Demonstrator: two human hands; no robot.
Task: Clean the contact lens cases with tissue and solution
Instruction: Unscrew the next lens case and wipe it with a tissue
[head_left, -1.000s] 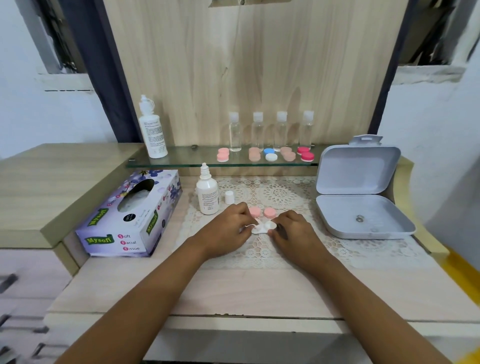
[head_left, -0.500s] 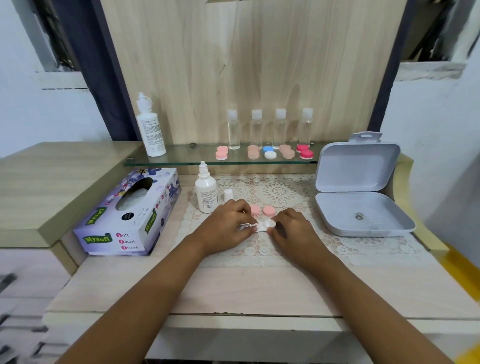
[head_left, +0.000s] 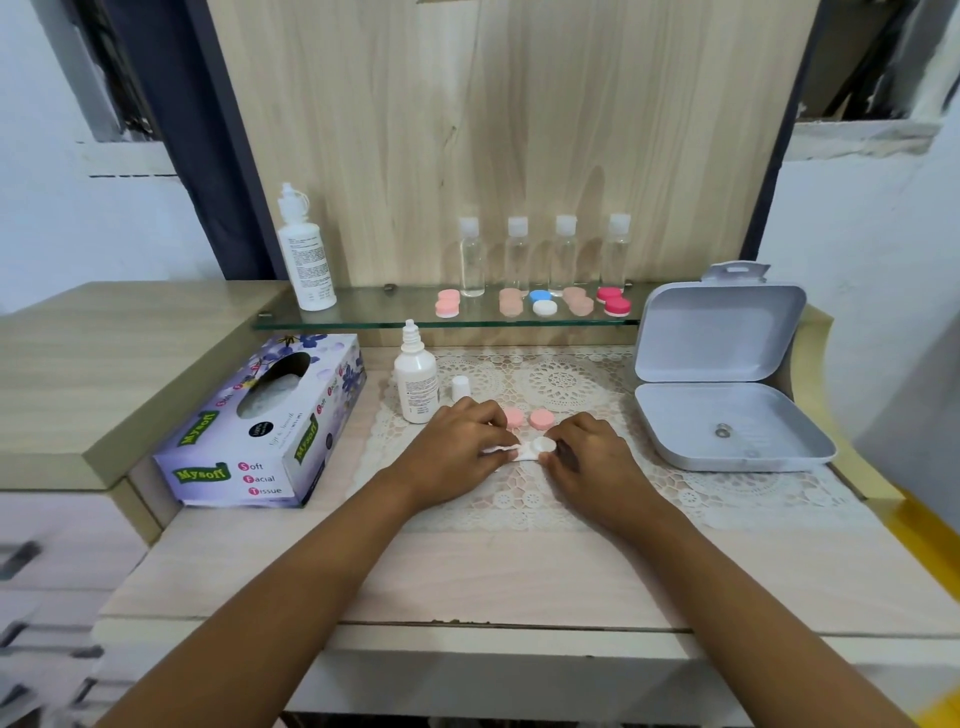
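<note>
A white contact lens case lies on the lace mat between my hands. My left hand pinches a small wad of white tissue against the case's left well. My right hand grips the case's right end with curled fingers. Two pink caps lie just behind the case. An uncapped white solution bottle stands to the left, its small white cap beside it.
A Mysoft tissue box sits at the left. An open grey box stands at the right. On the glass shelf are a tall white bottle, several clear bottles and several coloured lens cases.
The hands stay on the case. My left hand's fingers with the tissue have shifted slightly on the left well; the case barely moves.
</note>
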